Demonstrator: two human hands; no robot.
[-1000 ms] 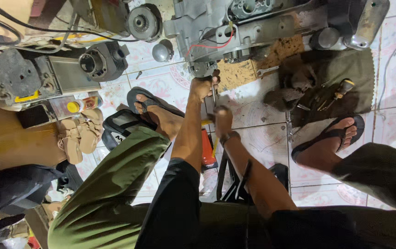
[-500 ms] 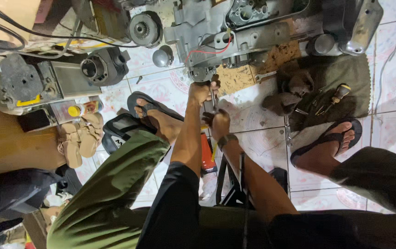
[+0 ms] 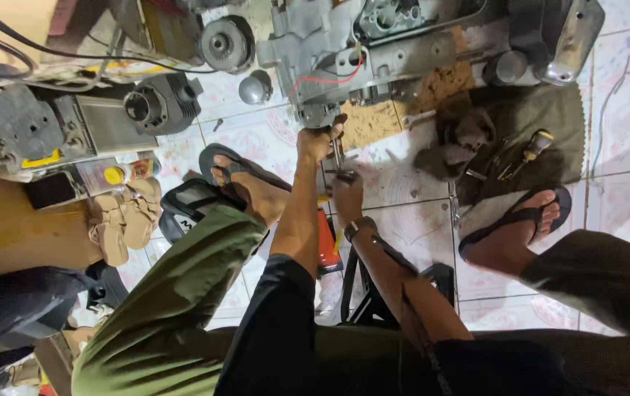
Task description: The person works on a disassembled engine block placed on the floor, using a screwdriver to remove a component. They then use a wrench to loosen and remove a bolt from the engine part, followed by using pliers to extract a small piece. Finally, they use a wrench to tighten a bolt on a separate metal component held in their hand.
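Gripping the screwdriver [image 3: 337,155]: left hand [image 3: 317,141] closed round its top just below the grey engine block [image 3: 373,51], right hand [image 3: 347,196] clamped on its lower end, below the left. Greasy rag [image 3: 550,117] right of it.

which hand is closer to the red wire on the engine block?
Left. The left hand is up against the engine block, just below the red wire. The right hand sits lower, gripping the tool shaft farther from the wire.
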